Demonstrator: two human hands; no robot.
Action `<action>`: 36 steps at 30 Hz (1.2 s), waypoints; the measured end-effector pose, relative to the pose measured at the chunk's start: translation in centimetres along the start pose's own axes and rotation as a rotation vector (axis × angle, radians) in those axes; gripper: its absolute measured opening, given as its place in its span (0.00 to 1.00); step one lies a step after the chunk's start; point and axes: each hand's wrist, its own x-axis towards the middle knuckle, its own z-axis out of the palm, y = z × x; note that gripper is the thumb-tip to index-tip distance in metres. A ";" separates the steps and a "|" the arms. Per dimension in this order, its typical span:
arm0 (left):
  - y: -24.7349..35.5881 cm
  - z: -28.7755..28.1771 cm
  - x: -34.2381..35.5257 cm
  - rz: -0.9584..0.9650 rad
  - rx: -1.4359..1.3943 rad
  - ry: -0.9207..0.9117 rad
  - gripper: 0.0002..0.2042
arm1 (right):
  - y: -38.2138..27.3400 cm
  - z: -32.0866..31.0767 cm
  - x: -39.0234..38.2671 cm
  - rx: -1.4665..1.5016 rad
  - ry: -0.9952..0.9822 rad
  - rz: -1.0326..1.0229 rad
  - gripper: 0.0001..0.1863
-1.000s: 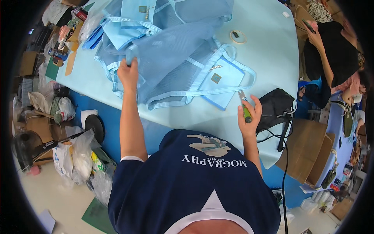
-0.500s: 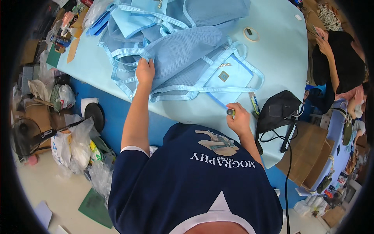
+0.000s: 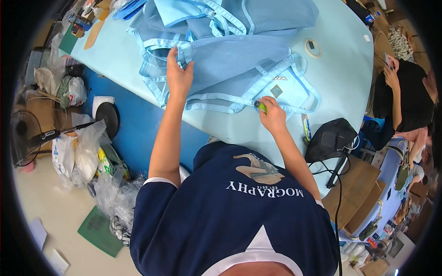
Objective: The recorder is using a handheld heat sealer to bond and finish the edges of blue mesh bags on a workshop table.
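My left hand (image 3: 179, 73) grips the light blue banded edge of a blue mesh bag (image 3: 221, 64) on the pale blue table (image 3: 336, 78). Its thumb and forefinger sit on the band. My right hand (image 3: 272, 115) holds a green-handled tool (image 3: 260, 106) at the lower band of the bag; the tool's far end is hard to see. Beside it lies a light blue pouch (image 3: 293, 94) with a small square patch. A yellow-and-blue tool (image 3: 306, 129) lies right of my right hand. More blue mesh and fabric pieces (image 3: 179, 11) are heaped at the top.
A black bag with cables (image 3: 329, 138) sits at the table's right edge, near a tape ring (image 3: 313, 53). Another person (image 3: 403, 92) works on the right. A fan (image 3: 30, 133) and plastic bags (image 3: 83, 152) stand at left, cardboard (image 3: 350, 193) at lower right.
My left hand has moved up and right along the bag. My right hand has moved up and left with the green tool, away from the yellow-and-blue tool. The view has shifted slightly.
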 end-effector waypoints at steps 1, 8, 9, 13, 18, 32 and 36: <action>0.8 0.1 0.0 0.100 0.014 0.107 0.26 | 0.0 0.2 0.5 -0.001 -0.005 -0.005 0.17; 2.2 0.6 -2.6 0.883 0.081 0.196 0.24 | 0.1 -0.4 3.1 -0.026 -0.300 0.143 0.15; 2.4 0.7 -2.7 0.883 0.079 0.200 0.24 | 0.1 -0.5 3.2 0.016 -0.258 0.123 0.14; 2.3 1.3 -2.7 0.785 0.072 0.010 0.24 | -0.7 -2.2 3.8 0.359 -0.393 0.375 0.13; 3.0 3.0 -3.5 0.541 0.243 0.053 0.36 | -1.4 -4.4 3.2 0.704 -0.342 0.528 0.09; 0.6 6.9 5.8 0.344 0.633 0.091 0.49 | -1.2 -5.2 2.3 0.801 -0.300 0.600 0.09; -1.3 8.8 4.8 0.506 0.633 0.123 0.38 | 0.1 -4.9 1.7 0.615 -0.248 0.580 0.11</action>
